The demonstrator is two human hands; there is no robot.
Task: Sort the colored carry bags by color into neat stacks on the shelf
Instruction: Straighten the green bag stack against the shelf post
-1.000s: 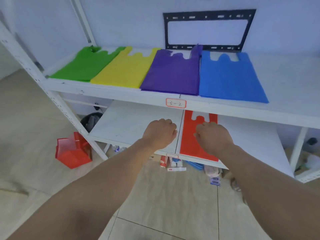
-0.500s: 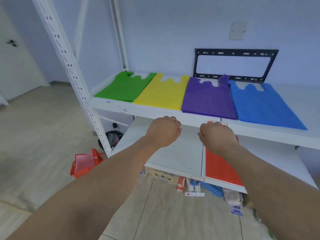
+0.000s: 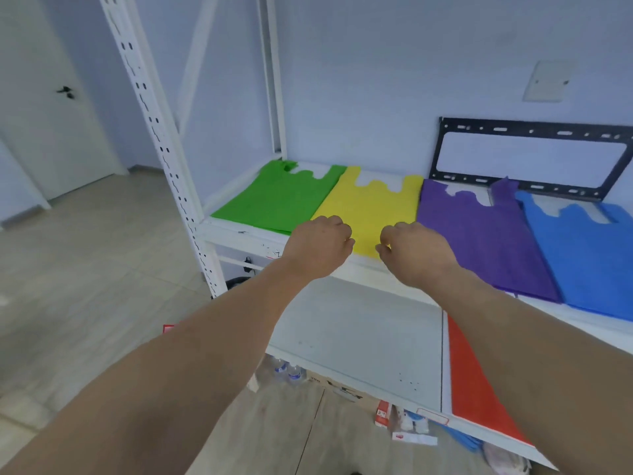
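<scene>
Head: yellow bags (image 3: 370,204) beneath both hands (image 3: 318,246)

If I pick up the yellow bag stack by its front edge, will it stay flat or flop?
The yellow bag stack looks like thin, flat fabric with cut-out handles, so it would probably droop and bend instead of staying stiff. It seems light for its size. Lying loose on the upper shelf, its layers might slide apart if pushed.

The blue bag (image 3: 582,255) runs off the right edge; beside it, the forearm covers much of the red bag (image 3: 472,382).
</scene>
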